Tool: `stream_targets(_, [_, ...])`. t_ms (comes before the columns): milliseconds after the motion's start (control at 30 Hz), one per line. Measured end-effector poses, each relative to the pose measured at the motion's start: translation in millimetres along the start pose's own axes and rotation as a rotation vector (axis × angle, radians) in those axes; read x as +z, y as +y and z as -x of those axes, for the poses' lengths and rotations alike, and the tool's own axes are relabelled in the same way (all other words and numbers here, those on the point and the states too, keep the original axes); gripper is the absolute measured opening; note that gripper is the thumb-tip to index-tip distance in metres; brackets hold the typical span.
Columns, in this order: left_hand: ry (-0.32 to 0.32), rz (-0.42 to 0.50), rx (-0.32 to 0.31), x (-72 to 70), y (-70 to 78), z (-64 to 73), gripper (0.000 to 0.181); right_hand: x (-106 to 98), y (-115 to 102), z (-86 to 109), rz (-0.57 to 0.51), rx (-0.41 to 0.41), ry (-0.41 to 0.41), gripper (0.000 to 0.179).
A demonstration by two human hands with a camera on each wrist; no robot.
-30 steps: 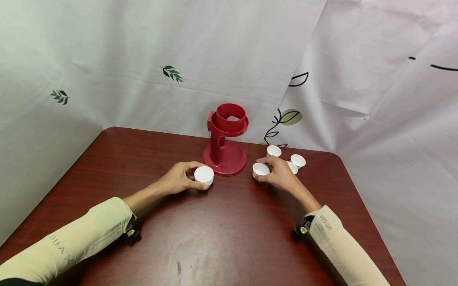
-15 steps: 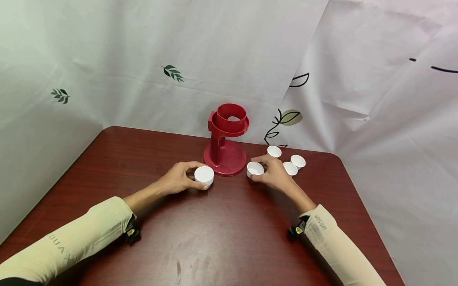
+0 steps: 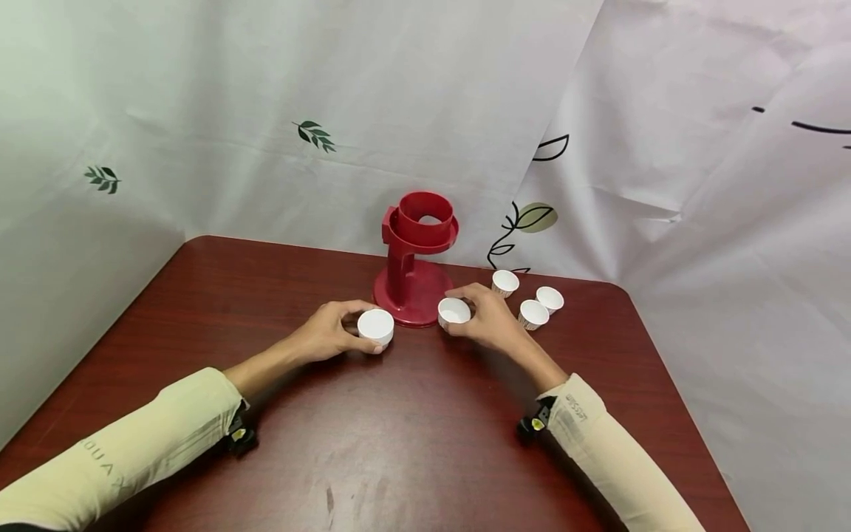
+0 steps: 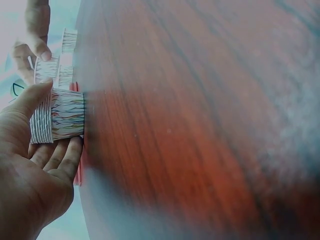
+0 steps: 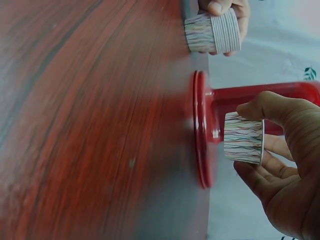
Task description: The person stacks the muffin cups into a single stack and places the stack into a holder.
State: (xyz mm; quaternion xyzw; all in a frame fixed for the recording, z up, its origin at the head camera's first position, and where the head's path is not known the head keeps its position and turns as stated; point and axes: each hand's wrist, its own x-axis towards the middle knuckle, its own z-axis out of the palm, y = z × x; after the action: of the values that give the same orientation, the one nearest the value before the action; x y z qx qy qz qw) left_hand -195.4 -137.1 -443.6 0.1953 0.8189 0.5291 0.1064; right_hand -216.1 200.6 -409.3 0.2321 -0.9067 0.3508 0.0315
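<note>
A stack of nested white paper baking cups, streaked with coloured lines in the left wrist view, stands upright on the table. My left hand grips it from the left, thumb on one side and fingers on the other. One single baking cup, rim up, is pinched between thumb and fingers of my right hand; it hangs a little above the table. Beyond the two hands stands a red holder with a round base, a post and a ring on top.
Loose baking cups stand right of my right hand: one at the back, one at the right and one nearer. A white curtain hangs behind the dark red wooden table.
My right hand has moved left with the single cup, away from the loose cups and toward the stack. The left hand keeps its hold on the stack, nearly in place.
</note>
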Motion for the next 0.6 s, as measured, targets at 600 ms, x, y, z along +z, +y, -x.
stream_targets(600, [0.0, 0.012, 0.012, 0.5, -1.2, 0.8, 0.062, 10.9, -21.9, -4.7, -0.014, -0.016, -0.024, 0.056])
